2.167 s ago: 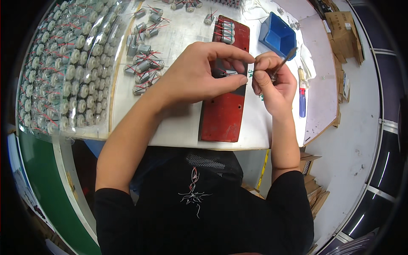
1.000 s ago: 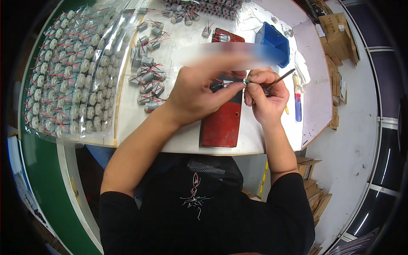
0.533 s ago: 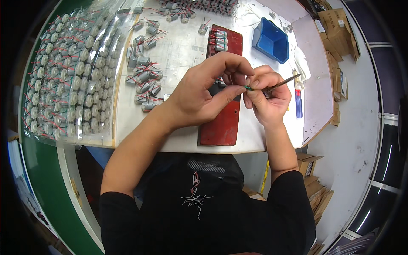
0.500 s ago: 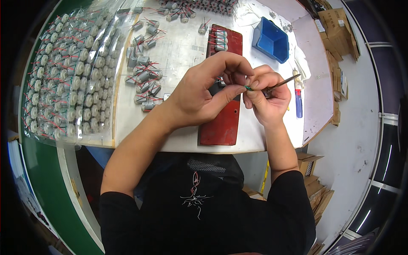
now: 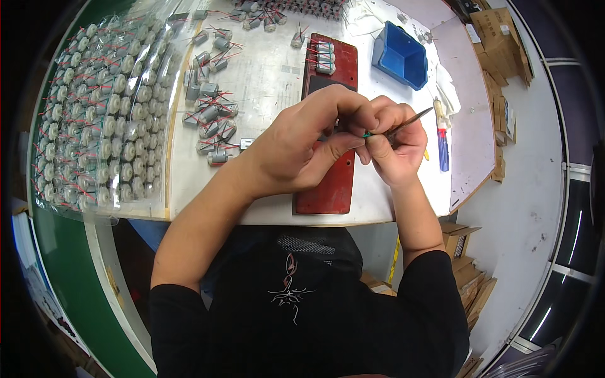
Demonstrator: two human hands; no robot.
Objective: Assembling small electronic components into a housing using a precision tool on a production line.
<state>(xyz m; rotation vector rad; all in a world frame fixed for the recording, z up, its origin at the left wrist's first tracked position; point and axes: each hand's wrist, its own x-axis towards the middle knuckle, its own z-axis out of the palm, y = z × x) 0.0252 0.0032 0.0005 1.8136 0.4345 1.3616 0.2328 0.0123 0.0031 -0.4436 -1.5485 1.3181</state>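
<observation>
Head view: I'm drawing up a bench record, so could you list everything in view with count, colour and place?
Packed motors: dozens, grey with pale wheels, left, under clear plastic
Loose motors: many, grey with red leads, left of centre
Red board: one, red, centre
Motors on the board: a few, grey-white, at its far end
Blue bin: one, blue, far right
Screwdriver-like tool: one, blue and red handle, right
White cloth: one, white, beside that tool
Tabletop: one, white, under these
Cardboard boxes: several, brown, beyond the right edge
Green piece: one, green, at the fingertips, too small to identify
Dark pointed tool: one, dark, in the right hand
Left hand: one, bare, over the board
Right hand: one, bare, right of it
</observation>
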